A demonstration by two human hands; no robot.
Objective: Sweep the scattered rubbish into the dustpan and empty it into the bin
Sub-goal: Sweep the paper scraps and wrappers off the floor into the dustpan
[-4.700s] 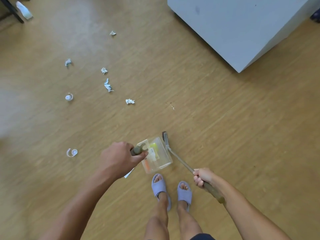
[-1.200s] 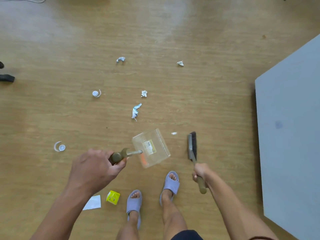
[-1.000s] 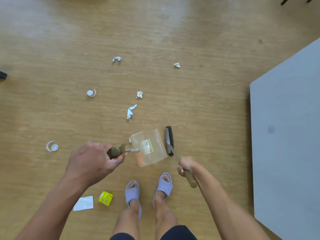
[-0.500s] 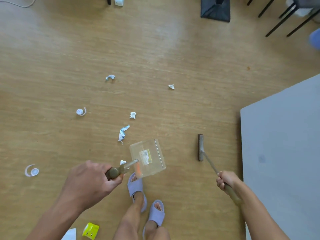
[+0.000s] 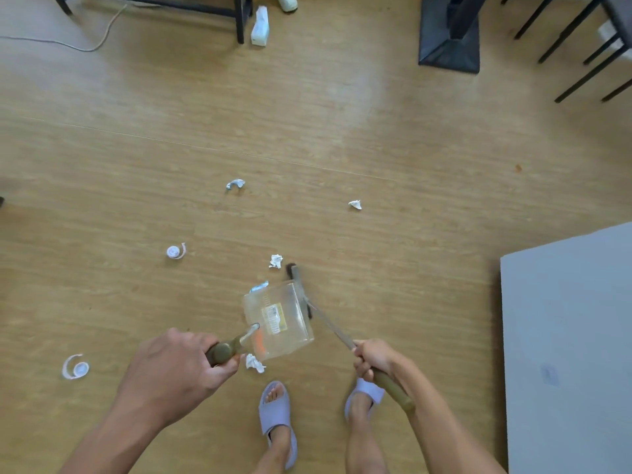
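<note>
My left hand (image 5: 174, 369) grips the olive handle of a clear plastic dustpan (image 5: 278, 319), held low over the wooden floor. My right hand (image 5: 371, 359) holds the brush (image 5: 299, 285) by its long handle; the dark bristle head lies along the pan's right edge. A crumpled paper scrap (image 5: 275, 261) sits just left of the brush tip, another (image 5: 259, 286) touches the pan's far edge, and one (image 5: 254, 363) lies by the pan's near corner. More scraps (image 5: 235, 184) (image 5: 355, 204) and curled tape rings (image 5: 175, 251) (image 5: 76, 367) lie farther off.
A grey block (image 5: 567, 336) fills the right side. Black table legs (image 5: 241, 18), a cable (image 5: 85, 46), a white packet (image 5: 260, 27), a black stand base (image 5: 448, 39) and chair legs (image 5: 581, 46) line the far edge. My feet in lilac slippers (image 5: 277, 415) stand below the pan.
The brush swung left from open floor to the pan's right edge. The view tilted up, showing furniture at the top. One scrap now lies behind the pan near my left hand.
</note>
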